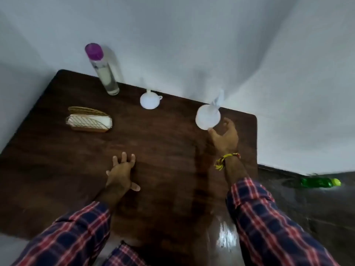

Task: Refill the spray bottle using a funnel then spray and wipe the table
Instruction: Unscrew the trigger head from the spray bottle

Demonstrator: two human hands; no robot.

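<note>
At the far left of the dark wooden table [57,150] stands a woven holder [89,120] with what look like white napkins, and behind it, against the wall, a tall clear bottle with a purple cap [103,73], partly full of clear liquid. The left hand [121,173] lies flat on the wood, fingers spread, its grip open and empty. Further right, near the back edge, the small white funnel [149,100] sits apart from everything else. Next comes the translucent spray bottle [207,117], seen from above near the table's back right corner; the right hand [224,137] reaches around it with fingers curled and fingertips at its side, the grip open and not yet closed on it. Judging by this, the refill is only starting: the bottle looks ready to be taken up, and the next move calls for closing the hand on it, removing its spray head and seating the funnel in the neck. The tabletop is glossy, with a bright glare near the front; pale walls close in behind, and a green bottle [318,182] lies on the dark floor at right.
</note>
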